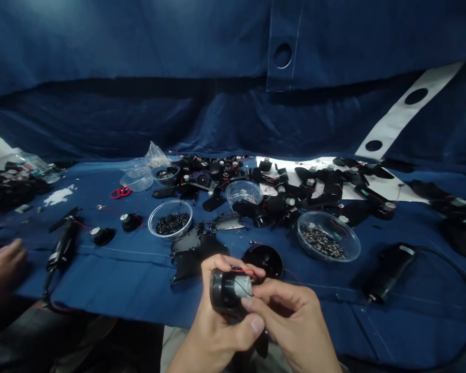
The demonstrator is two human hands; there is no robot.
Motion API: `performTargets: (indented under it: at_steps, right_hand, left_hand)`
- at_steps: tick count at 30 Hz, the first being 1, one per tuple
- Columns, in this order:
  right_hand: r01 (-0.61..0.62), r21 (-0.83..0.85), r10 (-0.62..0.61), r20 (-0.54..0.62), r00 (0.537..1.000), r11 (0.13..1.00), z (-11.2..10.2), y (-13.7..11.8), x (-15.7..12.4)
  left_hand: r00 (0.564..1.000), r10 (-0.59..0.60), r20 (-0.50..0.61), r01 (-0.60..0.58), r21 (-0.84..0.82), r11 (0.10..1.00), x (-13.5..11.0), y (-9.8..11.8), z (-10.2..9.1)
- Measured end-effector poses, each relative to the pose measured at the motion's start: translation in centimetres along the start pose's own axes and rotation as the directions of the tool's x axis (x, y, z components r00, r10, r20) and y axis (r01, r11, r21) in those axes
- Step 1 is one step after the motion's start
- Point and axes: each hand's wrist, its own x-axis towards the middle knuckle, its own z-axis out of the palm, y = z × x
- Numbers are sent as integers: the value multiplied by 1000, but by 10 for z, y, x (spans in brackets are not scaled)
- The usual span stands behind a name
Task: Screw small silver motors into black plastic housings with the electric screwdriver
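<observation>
My left hand point(221, 331) is wrapped around a black round plastic housing point(222, 290) with a small silver electric motor point(242, 286) set in its end. A red wire point(241, 270) runs along the top of the motor. The fingertips of my right hand point(295, 313) are pinched together at the motor's outer end, on a thin black wire point(241, 283) that curves across it. Just beyond my hands, a black round cup-shaped part point(266, 259) lies on the cloth, beside black moulded shell parts point(194, 248).
Clear bowls of small screws stand left point(171, 203) and right point(330, 256). A black corded power screwdriver point(392, 272) lies at right, another point(63, 243) at left. Behind are piled black parts point(279, 202) and red-handled scissors point(120, 192). Another person's hand point(2, 264) is at far left.
</observation>
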Motion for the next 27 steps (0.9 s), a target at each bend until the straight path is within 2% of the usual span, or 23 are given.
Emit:
performTargets:
  at_steps: [3, 5, 7, 10, 12, 14, 16, 21, 23, 27]
  right_hand:
    - [166, -160, -172, -27, 985, 973, -1, 2, -1]
    - [230, -198, -242, -36, 970, 953, -1, 3, -1]
    - [192, -151, -201, -50, 978, 970, 0, 3, -1]
    - [14, 62, -10, -58, 998, 998, 3, 5, 1]
    - [-88, 196, 96, -31, 995, 977, 4, 6, 1]
    - [-138, 244, 144, -4, 990, 960, 3, 7, 0]
    - [-113, 198, 116, -3, 993, 974, 2, 8, -1]
    - [74, 9, -74, -5, 997, 997, -2, 7, 1]
    - [60, 14, -60, -2, 998, 998, -3, 5, 3]
    - [-51, 98, 53, -22, 998, 994, -3, 2, 5]
  left_hand:
    - [1000, 2, 0, -2, 9, 1000, 0, -1, -1]
    - [1000, 6, 0, -6, 16, 1000, 0, -1, -1]
    - [1000, 7, -6, -7, 26, 1000, 1, -2, -1]
    - [1000, 13, -18, -12, 33, 999, 3, -2, 1]
    - [999, 20, -33, -18, 48, 999, 3, -2, 2]
    - [999, 27, -42, -24, 64, 998, 3, -2, 3]
    - [999, 32, -31, -30, 61, 998, 3, -1, 3]
    - [1000, -14, -6, 15, 41, 999, 1, 0, 2]
    - [1000, -19, -5, 19, 42, 999, 0, -2, 1]
    - [999, -30, -16, 30, 29, 999, 0, -4, -1]
